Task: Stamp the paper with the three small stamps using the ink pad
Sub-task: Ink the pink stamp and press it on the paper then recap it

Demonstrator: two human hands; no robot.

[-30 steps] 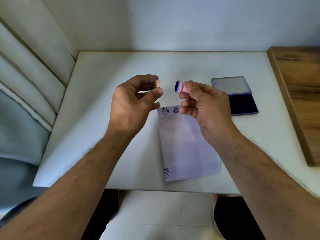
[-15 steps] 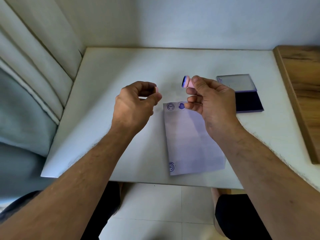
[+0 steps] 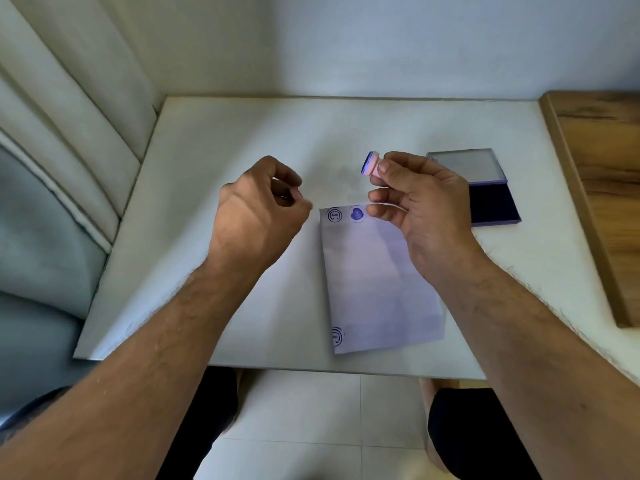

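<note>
The paper [image 3: 381, 285], a pale lilac rectangular sheet with faint fold creases, lies flat on the white table [image 3: 214, 161] near its front edge. It bears three round purple prints: a ringed mark [image 3: 334, 215] and a solid heart-like blot [image 3: 356, 214] side by side at its far left corner, and another ringed mark [image 3: 337, 336] at its near left corner. Above the sheet's far edge the right hand [image 3: 420, 209] pinches a small pink stamp [image 3: 370, 167], a short cylinder with a blue inked face turned to the left, between thumb and forefinger; the other fingers are loosely curled below it. The left hand [image 3: 256, 216] hovers left of the paper with its fingers curled inward and thumb meeting fingertips; whether anything sits inside them cannot be told. To the right of the paper, clear of it, the ink pad [image 3: 493, 204] lies open: a shallow purple-rimmed case holding a dark blue pad, its glossy grey lid [image 3: 465, 167] folded back flat. A wooden board [image 3: 599, 188] with visible grain adjoins the table's right side.
</note>
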